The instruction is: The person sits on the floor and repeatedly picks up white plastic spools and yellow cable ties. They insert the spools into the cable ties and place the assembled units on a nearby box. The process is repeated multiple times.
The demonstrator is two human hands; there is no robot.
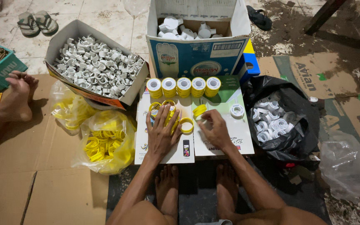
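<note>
The left hand [162, 132] lies flat, fingers spread, pressing on a small cluster of yellow rings [168, 111] on the printed card sheets [226, 143] spread over the floor; its grip is wide open and clasps nothing. One loose yellow ring [186, 125] lies flat, hole up, just right of its fingertips. The right hand [214, 128] rests on the sheets beside it, fingers curled down toward a yellow ring [199, 110] lying at a tilt just beyond them; whether that grip has hold of anything cannot be told. Further right of it lies a white spool [237, 110], hole up.

Beyond both hands stands a row of five yellow-rimmed rolls [183, 86], on edge, white faces toward the camera, the row running left to right. Behind the row a blue and white carton [196, 56] stands open, white parts inside. Left of the left hand, a clear bag of yellow rings [107, 143] slumps on cardboard, and beyond it a tilted box [92, 66] holds white clips. Right of the right hand a black bag [282, 123] gapes, full of white spools. Another person's foot [17, 98] rests far left, near a green crate [1, 66]
</note>
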